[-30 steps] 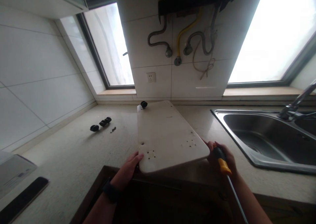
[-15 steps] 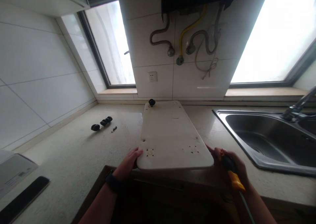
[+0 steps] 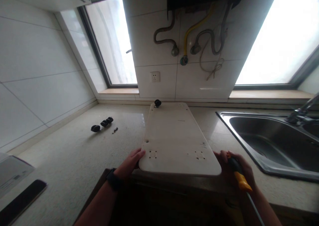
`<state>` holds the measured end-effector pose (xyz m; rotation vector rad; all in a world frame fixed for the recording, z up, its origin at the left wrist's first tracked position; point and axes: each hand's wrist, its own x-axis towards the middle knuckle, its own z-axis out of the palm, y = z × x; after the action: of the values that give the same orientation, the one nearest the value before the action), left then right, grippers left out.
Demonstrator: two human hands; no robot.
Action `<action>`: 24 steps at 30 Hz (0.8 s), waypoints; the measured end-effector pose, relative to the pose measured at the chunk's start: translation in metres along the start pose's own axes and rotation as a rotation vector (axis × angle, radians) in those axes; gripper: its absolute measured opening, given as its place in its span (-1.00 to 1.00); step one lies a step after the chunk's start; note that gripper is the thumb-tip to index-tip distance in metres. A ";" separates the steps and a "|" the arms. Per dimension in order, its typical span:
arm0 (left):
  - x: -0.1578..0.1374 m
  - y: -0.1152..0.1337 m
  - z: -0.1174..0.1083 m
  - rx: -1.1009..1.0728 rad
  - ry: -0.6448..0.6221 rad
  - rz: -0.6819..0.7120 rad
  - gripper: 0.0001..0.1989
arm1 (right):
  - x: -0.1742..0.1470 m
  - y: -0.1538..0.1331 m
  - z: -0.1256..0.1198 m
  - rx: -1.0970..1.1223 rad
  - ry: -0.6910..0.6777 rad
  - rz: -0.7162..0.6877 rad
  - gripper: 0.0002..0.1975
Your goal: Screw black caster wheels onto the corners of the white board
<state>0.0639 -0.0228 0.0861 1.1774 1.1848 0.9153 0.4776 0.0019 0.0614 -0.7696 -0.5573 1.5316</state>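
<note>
Kitchen counter, head view: white board lies centre, one caster at far left corner. Left hand grasps board's near left edge; right hand clutches screwdriver by right edge. Likely step: steadying board; next move probably calls for turning tip boardward.

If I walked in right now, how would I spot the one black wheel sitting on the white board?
Find the pale countertop, then the white board on it, left of the sink. At the board's far left corner, near the wall, sits the black wheel. The other black wheels lie off the board, on the countertop to its left.
</note>
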 end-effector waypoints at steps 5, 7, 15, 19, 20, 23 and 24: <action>0.010 -0.010 -0.039 0.254 0.052 0.067 -0.52 | 0.007 0.002 -0.008 -0.039 -0.046 0.086 -0.73; 0.017 -0.012 -0.068 0.449 0.207 0.127 -0.52 | 0.010 0.004 -0.012 -0.043 -0.036 0.080 -0.73; 0.049 -0.016 -0.213 0.675 0.915 0.054 -0.65 | 0.023 0.009 -0.025 -0.039 0.012 0.025 -0.78; 0.060 -0.023 -0.261 0.786 1.132 -0.043 -0.55 | 0.027 0.011 -0.028 -0.039 0.026 0.014 -0.76; 0.063 -0.025 -0.268 0.816 1.158 -0.057 -0.52 | 0.028 0.011 -0.028 -0.040 0.029 0.015 -0.75; 0.072 -0.030 -0.286 0.882 1.196 -0.103 -0.38 | 0.029 0.011 -0.028 -0.043 0.042 0.020 -0.74; 0.075 -0.032 -0.291 0.893 1.198 -0.121 -0.34 | 0.030 0.010 -0.028 -0.044 0.047 0.021 -0.74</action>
<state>-0.2099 0.0984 0.0466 1.1656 2.8054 1.0391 0.4912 0.0274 0.0312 -0.8456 -0.5503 1.5209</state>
